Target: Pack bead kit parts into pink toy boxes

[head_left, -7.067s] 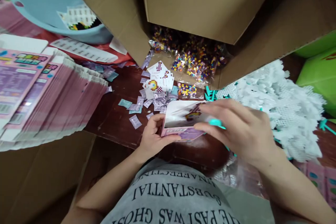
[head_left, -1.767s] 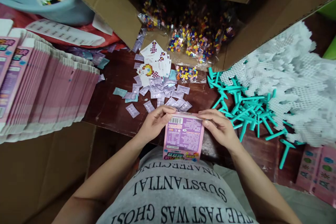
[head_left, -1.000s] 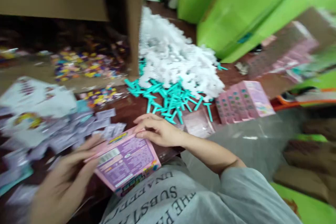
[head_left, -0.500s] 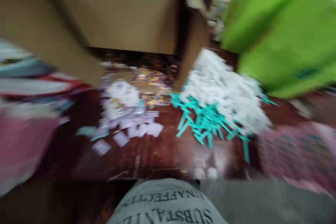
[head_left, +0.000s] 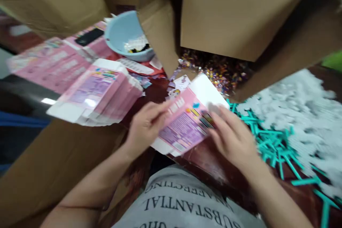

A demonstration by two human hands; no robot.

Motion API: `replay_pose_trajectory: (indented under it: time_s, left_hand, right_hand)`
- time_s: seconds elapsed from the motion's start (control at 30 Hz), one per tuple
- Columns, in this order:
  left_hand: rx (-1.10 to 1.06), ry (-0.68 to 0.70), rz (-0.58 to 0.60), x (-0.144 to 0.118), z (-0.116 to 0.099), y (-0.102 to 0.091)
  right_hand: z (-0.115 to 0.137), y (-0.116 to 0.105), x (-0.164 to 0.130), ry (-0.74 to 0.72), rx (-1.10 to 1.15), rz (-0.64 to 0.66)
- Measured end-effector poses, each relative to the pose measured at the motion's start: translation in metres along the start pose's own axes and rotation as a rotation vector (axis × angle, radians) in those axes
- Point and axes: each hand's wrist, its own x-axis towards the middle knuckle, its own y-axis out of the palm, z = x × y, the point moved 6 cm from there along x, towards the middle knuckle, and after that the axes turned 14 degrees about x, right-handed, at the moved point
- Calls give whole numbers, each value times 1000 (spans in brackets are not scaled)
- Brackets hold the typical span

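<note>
Between my hands, in front of my body, is a pink and purple printed carton (head_left: 184,128) with white end flaps standing out. My left hand (head_left: 146,124) grips its left edge, thumb on top. At the right edge, my right hand (head_left: 229,135) holds it with the fingers near the white flap; these fingers are slightly blurred. To the left lies a stack of similar flattened cartons (head_left: 114,96). Beyond the held carton, small printed cards (head_left: 181,82) lie by an open cardboard box (head_left: 219,25) with many small colourful pieces (head_left: 213,74) at its mouth.
Teal T-shaped plastic pieces (head_left: 278,142) and a heap of white pieces (head_left: 307,114) lie on the right. A light blue bowl (head_left: 123,32) stands back left, near a dark phone (head_left: 89,37) on pink cartons (head_left: 64,66). Another cardboard box (head_left: 58,0) is at the far left.
The view has swung left. Both my hands, out of sight before, now hold a pink carton. The carton stack and blue bowl have come into view, and the green bag has mostly gone.
</note>
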Motion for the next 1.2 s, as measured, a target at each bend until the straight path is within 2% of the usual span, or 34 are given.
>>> replay_pose_trajectory:
  time_s: [0.07,0.13,0.17,0.3,0.37,0.43,0.5,0.57,0.67,0.73,0.77,0.87,0.97,1.03,1.13,1.2]
  left_hand:
    - [-181,-126,50,-25,-1,54]
    - [-284,-207,83,-42,3,93]
    - [-326,-210,142,-47,3,108]
    - [-471,-178,611,-60,-11,153]
    - [-540,-253,703,-61,-11,165]
    - [-631,-347,636,-57,-2,172]
    - [-752,-377,554,-56,9,179]
    - [-859,-323,588,-59,15,186]
    - [-915,-222,764,-65,17,196]
    - [-874,-199,819,-63,17,197]
    - [-828,-193,801,-58,17,196]
    - [-663,-197,637,-38,14,190]
    - [-682,-294,558,-26,8,187]
    - [-720,-314,599,-22,0,188]
    - [-664,-291,678,-16,-12,187]
    - [-628,-329,679,-11,-16,186]
  right_hand:
    - [-12,1,-3,-63,-125,-152]
    - [-24,3,-1,-123,-171,-220]
    - [-29,4,0,-130,-147,-214]
    - [-34,1,-7,-98,-61,-130]
    - [-33,-11,-18,-139,-181,-189]
    - [-40,-31,-36,-151,-321,-351]
    - [-62,-47,-55,-63,-300,-445]
    - [-94,-48,-69,104,-55,-369]
    - [-122,-38,-84,295,309,-206]
    - [-124,-37,-88,311,334,-164]
    - [-122,-38,-88,291,299,-151]
    - [-116,-45,-89,201,170,-197]
    - [-118,-52,-93,177,169,-334]
    - [-119,-52,-91,202,193,-316]
    - [-113,-51,-80,262,254,-240]
    - [-111,-55,-72,343,332,-285]
